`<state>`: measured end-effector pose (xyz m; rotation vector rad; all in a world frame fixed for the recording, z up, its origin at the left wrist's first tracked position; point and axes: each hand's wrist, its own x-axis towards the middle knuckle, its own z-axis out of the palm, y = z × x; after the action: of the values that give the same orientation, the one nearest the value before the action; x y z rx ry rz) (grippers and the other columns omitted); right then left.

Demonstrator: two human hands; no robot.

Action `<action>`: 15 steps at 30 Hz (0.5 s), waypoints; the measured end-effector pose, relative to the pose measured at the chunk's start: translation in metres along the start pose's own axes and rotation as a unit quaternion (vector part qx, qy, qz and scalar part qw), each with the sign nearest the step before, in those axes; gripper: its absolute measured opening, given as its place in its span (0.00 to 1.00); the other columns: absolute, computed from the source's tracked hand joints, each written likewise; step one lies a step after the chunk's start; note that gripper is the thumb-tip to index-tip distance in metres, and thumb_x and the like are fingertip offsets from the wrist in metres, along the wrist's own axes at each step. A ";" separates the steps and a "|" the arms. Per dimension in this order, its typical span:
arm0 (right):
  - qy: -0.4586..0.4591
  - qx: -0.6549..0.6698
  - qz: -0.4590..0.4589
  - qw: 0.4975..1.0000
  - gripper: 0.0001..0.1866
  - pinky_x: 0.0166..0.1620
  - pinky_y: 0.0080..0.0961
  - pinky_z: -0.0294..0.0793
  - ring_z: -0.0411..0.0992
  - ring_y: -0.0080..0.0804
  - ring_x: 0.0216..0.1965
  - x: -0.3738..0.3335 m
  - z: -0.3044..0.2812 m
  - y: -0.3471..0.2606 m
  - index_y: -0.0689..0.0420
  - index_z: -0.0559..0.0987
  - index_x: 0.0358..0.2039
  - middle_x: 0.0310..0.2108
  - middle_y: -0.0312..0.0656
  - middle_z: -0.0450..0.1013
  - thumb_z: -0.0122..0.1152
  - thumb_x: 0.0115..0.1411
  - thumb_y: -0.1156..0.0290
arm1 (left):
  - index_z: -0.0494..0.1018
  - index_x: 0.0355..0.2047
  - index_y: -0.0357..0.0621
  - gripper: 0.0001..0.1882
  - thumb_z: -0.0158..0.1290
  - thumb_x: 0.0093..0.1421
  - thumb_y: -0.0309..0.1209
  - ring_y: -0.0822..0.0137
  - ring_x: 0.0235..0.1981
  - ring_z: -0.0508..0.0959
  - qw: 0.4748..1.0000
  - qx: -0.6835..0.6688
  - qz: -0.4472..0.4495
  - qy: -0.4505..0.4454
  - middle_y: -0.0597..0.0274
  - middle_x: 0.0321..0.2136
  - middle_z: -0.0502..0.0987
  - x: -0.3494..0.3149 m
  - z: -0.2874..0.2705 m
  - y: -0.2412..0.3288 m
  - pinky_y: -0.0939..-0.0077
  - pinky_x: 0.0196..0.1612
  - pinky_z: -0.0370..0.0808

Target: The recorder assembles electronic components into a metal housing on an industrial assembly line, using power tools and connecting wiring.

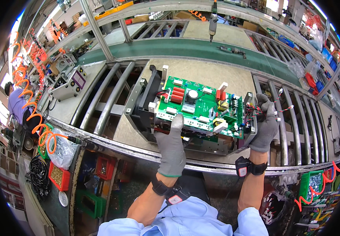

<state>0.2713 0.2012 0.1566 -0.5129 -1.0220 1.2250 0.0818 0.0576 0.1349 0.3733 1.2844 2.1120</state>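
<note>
A green circuit board (201,103) with red capacitors and white plastic posts sits tilted on an open metal chassis (213,146). Gloved in grey, my left hand (171,145) has its thumb pressed on the board's near edge, the fingers hidden below. A black fan housing (148,103) makes up the chassis's left end. At its right end stands a metal end panel (250,118). My right hand (267,128), also gloved, is closed round a bundle of thin wires (253,112) beside that panel; white connectors stick out past its fingers.
Metal rollers (296,122) flank the work board (128,131) on both sides. A screwdriver (213,25) hangs above the green belt (162,48), where another driver tool (232,50) lies. Red bin (59,177) and green bin (311,184) hold small parts. Another person (18,100) is at far left.
</note>
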 end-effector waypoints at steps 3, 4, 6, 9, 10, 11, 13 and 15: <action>0.007 -0.004 -0.001 1.000 0.16 0.56 0.34 0.72 0.71 0.34 0.50 0.001 -0.001 0.000 0.59 0.70 0.32 0.52 0.55 0.71 0.42 0.74 0.63 | 0.58 0.61 0.47 0.35 0.61 0.61 0.44 0.57 0.52 0.73 1.000 0.018 -0.011 0.008 0.55 0.53 0.69 -0.005 0.006 0.002 0.45 0.44 0.78; 0.009 0.003 -0.003 1.000 0.16 0.55 0.34 0.73 0.72 0.35 0.50 0.001 0.000 0.000 0.59 0.70 0.32 0.52 0.55 0.71 0.42 0.74 0.64 | 0.58 0.59 0.43 0.37 0.65 0.58 0.42 0.62 0.49 0.74 0.998 0.011 -0.051 0.033 0.56 0.51 0.70 -0.008 0.008 0.002 0.60 0.41 0.78; 0.011 -0.008 -0.008 1.000 0.16 0.55 0.35 0.74 0.72 0.36 0.51 0.002 0.001 0.001 0.59 0.70 0.32 0.52 0.55 0.71 0.42 0.74 0.64 | 0.57 0.56 0.40 0.40 0.69 0.53 0.41 0.71 0.42 0.76 0.996 -0.030 -0.074 0.046 0.57 0.49 0.69 -0.010 0.010 0.001 0.78 0.26 0.78; 0.000 -0.011 -0.016 1.000 0.15 0.53 0.38 0.75 0.72 0.39 0.51 0.001 0.002 0.001 0.59 0.70 0.32 0.52 0.56 0.71 0.42 0.74 0.64 | 0.55 0.57 0.42 0.41 0.69 0.54 0.42 0.72 0.40 0.76 0.990 -0.008 -0.091 0.103 0.57 0.49 0.69 -0.009 0.014 -0.004 0.77 0.25 0.78; 0.001 -0.012 -0.024 1.000 0.17 0.54 0.35 0.75 0.73 0.37 0.51 0.001 0.002 0.001 0.61 0.70 0.32 0.52 0.56 0.71 0.41 0.74 0.64 | 0.54 0.58 0.42 0.42 0.69 0.53 0.41 0.70 0.40 0.76 0.991 -0.012 -0.109 0.082 0.57 0.49 0.69 -0.009 0.012 -0.005 0.77 0.30 0.80; 0.007 -0.013 -0.032 0.999 0.18 0.54 0.32 0.74 0.74 0.36 0.50 0.000 0.002 0.001 0.63 0.71 0.32 0.52 0.56 0.71 0.40 0.74 0.64 | 0.54 0.58 0.42 0.42 0.69 0.53 0.41 0.70 0.40 0.76 0.990 -0.015 -0.114 0.078 0.57 0.49 0.69 -0.008 0.012 -0.006 0.77 0.30 0.80; 0.001 -0.012 -0.026 1.000 0.18 0.55 0.33 0.73 0.73 0.37 0.51 -0.002 0.001 0.000 0.63 0.71 0.32 0.52 0.56 0.71 0.40 0.74 0.64 | 0.54 0.58 0.43 0.43 0.70 0.53 0.41 0.69 0.40 0.76 0.994 -0.025 -0.079 0.073 0.56 0.50 0.69 -0.005 0.013 -0.006 0.77 0.32 0.79; 0.002 -0.005 -0.016 1.000 0.18 0.56 0.34 0.72 0.72 0.38 0.52 -0.003 0.000 0.000 0.62 0.71 0.32 0.52 0.56 0.71 0.40 0.74 0.64 | 0.55 0.58 0.42 0.42 0.70 0.53 0.40 0.69 0.40 0.76 0.992 -0.031 -0.098 0.074 0.57 0.49 0.69 -0.007 0.014 -0.007 0.78 0.34 0.79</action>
<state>0.2712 0.1981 0.1560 -0.5058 -1.0294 1.1911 0.0970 0.0649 0.1360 0.0628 1.2788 2.0371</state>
